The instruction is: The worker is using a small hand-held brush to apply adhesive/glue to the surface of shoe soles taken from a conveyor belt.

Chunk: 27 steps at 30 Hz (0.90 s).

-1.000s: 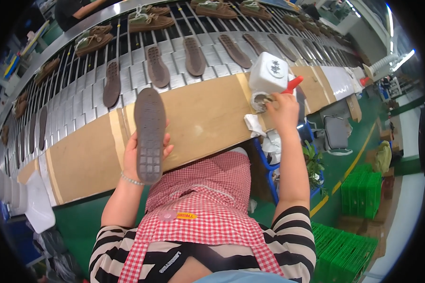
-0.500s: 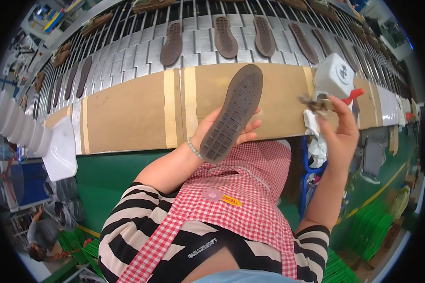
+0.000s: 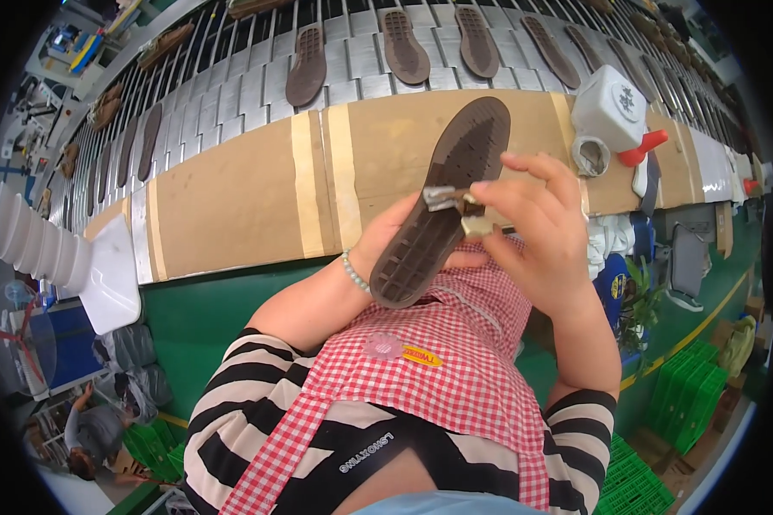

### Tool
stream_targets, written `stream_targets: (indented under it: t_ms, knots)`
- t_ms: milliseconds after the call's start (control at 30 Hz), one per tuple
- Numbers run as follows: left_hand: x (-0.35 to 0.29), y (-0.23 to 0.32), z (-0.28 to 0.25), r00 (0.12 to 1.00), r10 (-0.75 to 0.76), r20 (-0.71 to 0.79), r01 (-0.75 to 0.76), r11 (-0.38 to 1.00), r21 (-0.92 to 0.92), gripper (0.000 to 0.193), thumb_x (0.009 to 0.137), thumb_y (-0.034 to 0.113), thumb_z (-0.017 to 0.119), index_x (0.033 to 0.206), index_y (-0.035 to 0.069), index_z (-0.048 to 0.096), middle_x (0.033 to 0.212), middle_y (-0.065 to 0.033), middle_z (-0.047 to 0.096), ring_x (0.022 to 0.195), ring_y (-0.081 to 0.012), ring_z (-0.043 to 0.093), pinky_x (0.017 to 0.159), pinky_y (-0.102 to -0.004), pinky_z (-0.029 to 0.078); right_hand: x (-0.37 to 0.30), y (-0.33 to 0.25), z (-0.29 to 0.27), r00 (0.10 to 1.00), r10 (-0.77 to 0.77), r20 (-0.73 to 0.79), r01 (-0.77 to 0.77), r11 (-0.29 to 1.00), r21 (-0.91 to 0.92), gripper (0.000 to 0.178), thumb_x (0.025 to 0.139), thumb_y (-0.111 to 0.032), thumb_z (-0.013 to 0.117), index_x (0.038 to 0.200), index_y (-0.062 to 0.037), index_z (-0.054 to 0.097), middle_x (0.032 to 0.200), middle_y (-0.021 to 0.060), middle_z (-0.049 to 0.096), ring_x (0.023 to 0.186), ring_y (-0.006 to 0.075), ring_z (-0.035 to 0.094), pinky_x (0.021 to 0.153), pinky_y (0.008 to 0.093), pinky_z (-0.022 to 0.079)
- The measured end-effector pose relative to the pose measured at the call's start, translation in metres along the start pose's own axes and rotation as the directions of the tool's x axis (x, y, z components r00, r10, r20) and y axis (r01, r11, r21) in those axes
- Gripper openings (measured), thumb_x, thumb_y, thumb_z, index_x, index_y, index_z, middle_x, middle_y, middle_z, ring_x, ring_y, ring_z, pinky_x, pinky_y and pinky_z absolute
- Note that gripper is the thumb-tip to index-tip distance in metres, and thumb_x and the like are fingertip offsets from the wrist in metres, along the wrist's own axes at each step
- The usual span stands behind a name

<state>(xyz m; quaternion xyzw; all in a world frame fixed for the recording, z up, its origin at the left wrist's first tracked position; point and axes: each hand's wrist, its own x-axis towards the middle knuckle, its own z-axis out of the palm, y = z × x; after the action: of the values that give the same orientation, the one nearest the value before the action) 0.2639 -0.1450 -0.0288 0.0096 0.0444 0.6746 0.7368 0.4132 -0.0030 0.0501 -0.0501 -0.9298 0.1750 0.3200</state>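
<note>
Sole point(image 3: 428, 239) I hold in my left grip point(image 3: 385, 230): dark brown, grid-patterned. Small item point(image 3: 440, 199) I hold in my right grip point(image 3: 537, 227): grey and cream. My apron point(image 3: 421, 390): red-and-white check; its patches point(image 3: 383, 347) are pink and yellow. My sleeves point(image 3: 245, 386): black and cream stripes. My bracelet point(image 3: 355, 271): pale green. Worktop point(image 3: 228, 210): tan, with pale yellow bands point(image 3: 307, 180). Container point(image 3: 599, 112): white, dark marks point(image 3: 627, 100) on its face. Handle point(image 3: 642, 148) beside it: red. Floor point(image 3: 197, 311): green. Crates point(image 3: 685, 395): bright green.

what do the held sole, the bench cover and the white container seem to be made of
Sole: probably moulded rubber, dark brown and matt, judging by its gridded tread; foam plastic is possible. Bench cover: apparently cardboard, dull tan and flat, with paler tape strips. White container: likely plastic, smooth with rounded edges.
</note>
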Motion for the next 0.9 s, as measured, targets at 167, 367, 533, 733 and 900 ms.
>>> stream_targets:
  t_ms: [167, 367, 533, 733, 900]
  knots:
    - [0.003, 0.004, -0.001, 0.992, 0.020, -0.125, 0.003, 0.984, 0.180, 0.049, 0.108, 0.034, 0.033, 0.141, 0.001, 0.047, 0.128, -0.0182, 0.060, 0.118, -0.0286, 0.061, 0.100, -0.0488, 0.053, -0.010, -0.013, 0.001, 0.999, 0.001, 0.038, -0.004, 0.997, 0.083, 0.044, 0.064, -0.004, 0.076, 0.108, -0.0111, 0.071, 0.101, 0.0030, 0.068, 0.114, 0.0293, 0.060, 0.102, 0.0513, 0.041]
    - [0.003, -0.002, -0.004, 0.991, 0.063, -0.117, -0.056, 0.996, 0.064, 0.049, 0.108, 0.033, 0.034, 0.144, 0.002, 0.044, 0.123, -0.0146, 0.064, 0.105, -0.0227, 0.068, 0.089, -0.0382, 0.059, -0.015, -0.024, 0.006, 0.998, 0.053, 0.027, -0.056, 0.994, 0.097, 0.046, 0.063, -0.003, 0.076, 0.108, -0.0110, 0.072, 0.100, 0.0030, 0.069, 0.111, 0.0276, 0.062, 0.102, 0.0511, 0.043]
    - [0.010, -0.005, 0.021, 0.986, 0.077, -0.150, -0.065, 0.994, 0.083, 0.050, 0.108, 0.031, 0.031, 0.147, 0.000, 0.040, 0.135, -0.0166, 0.056, 0.115, -0.0254, 0.062, 0.097, -0.0395, 0.054, -0.019, -0.039, 0.007, 0.996, 0.010, 0.093, -0.027, 0.984, 0.178, 0.044, 0.062, -0.004, 0.077, 0.105, -0.0107, 0.073, 0.101, 0.0026, 0.069, 0.111, 0.0271, 0.062, 0.102, 0.0512, 0.043]
    - [0.007, -0.002, 0.018, 0.986, 0.057, -0.155, -0.040, 0.993, 0.111, 0.047, 0.108, 0.031, 0.034, 0.143, 0.001, 0.046, 0.127, -0.0146, 0.062, 0.108, -0.0238, 0.066, 0.090, -0.0366, 0.057, -0.019, -0.039, 0.011, 0.999, 0.044, 0.016, -0.046, 0.992, 0.118, 0.043, 0.062, -0.005, 0.077, 0.104, -0.0097, 0.073, 0.098, 0.0040, 0.068, 0.110, 0.0268, 0.062, 0.102, 0.0509, 0.043]
    - [0.006, -0.002, 0.010, 0.985, 0.069, -0.157, -0.057, 0.995, 0.076, 0.051, 0.108, 0.030, 0.029, 0.149, 0.002, 0.037, 0.147, -0.0156, 0.047, 0.125, -0.0300, 0.055, 0.105, -0.0427, 0.050, -0.021, -0.051, 0.013, 0.992, -0.037, 0.118, 0.013, 0.980, 0.199, 0.043, 0.062, -0.005, 0.077, 0.104, -0.0101, 0.073, 0.100, 0.0029, 0.069, 0.111, 0.0261, 0.062, 0.103, 0.0519, 0.042]
